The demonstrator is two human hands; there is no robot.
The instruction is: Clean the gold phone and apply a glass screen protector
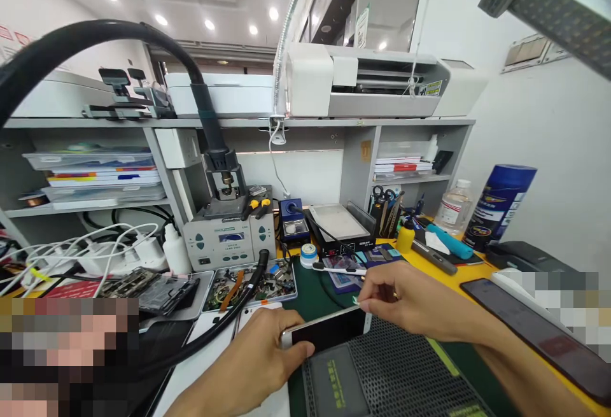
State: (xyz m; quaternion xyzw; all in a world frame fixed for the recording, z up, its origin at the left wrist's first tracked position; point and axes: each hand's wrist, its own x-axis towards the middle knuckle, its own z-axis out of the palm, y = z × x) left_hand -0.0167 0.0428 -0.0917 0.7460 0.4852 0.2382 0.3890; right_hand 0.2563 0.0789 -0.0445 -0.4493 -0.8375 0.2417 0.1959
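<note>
Smartphone (327, 333) sits tilted on edge over a black perforated heating pad (396, 372), near front of the green mat (310, 296). Left hand (260, 360) wraps the phone's left end, fingers closed around the silver frame. Right hand (405, 302) pinched shut at the phone's top right corner, fingertips (365, 304) on a small thin piece there; too small to tell what it is. Behind: grey rework station (229, 239) with black hose (95, 41), parts tray (248, 283) full of small bits, blue spray can (499, 204), clear bottle (453, 204), second dark phone (539, 334) lying flat at right on the yellow table (470, 270).
</note>
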